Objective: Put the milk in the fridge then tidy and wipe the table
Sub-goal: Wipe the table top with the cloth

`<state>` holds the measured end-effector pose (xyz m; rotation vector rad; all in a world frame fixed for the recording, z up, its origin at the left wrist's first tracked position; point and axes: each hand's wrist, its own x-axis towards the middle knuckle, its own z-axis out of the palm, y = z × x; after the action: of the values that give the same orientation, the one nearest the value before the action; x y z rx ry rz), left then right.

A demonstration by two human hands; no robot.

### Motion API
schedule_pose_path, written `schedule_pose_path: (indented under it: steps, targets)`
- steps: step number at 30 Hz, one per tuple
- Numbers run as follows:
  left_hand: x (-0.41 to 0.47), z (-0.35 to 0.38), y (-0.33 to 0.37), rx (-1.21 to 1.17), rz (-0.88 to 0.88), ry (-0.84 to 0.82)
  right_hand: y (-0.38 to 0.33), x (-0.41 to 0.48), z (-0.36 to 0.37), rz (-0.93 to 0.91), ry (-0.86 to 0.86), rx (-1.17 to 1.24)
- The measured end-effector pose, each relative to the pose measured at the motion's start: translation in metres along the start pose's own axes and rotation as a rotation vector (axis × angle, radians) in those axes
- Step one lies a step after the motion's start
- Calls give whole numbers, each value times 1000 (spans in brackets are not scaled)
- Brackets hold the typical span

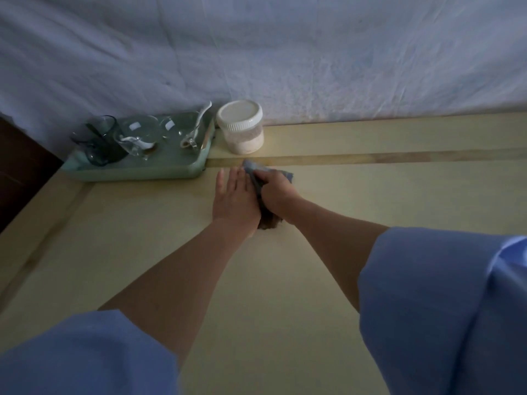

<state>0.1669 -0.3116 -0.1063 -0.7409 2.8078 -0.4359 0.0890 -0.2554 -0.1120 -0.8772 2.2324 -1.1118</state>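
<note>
Blue-grey cloth sits bunched on the pale wooden desk, clamped under the curled grip of the right hand. The left hand lies flat and open just to the left of that grip, touching the desk and holding nothing. The cloth's long axis seems to run from the person's side out toward the far wall, one end poking out ahead of the grip and a darker end trailing back under the wrists.

Just ahead of the grip stands a white-lidded jar; ahead and to the left is a green tray crowded with glass cups. A long forward stroke could knock the jar, and a sweep to the left could jolt the tray and tip the glasses. No milk is in view.
</note>
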Motion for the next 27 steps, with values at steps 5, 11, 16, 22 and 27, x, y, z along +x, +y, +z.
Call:
schedule_pose_path:
  steps: [5, 11, 16, 22, 27]
  targets:
    - [-5, 24, -28, -275, -19, -97, 10, -4, 30, -143, -115, -612]
    - [9, 17, -14, -257, 104, -97, 12, -11, 20, -54, -161, -705]
    - [14, 12, 15, -300, 192, -117, 29, -28, -3, 20, -138, -693]
    - [-8, -5, 71, -374, 239, -152, 58, -72, -41, 73, -112, -692]
    - [-51, -17, 119, -462, 279, -161, 85, -133, -75, 100, -110, -710]
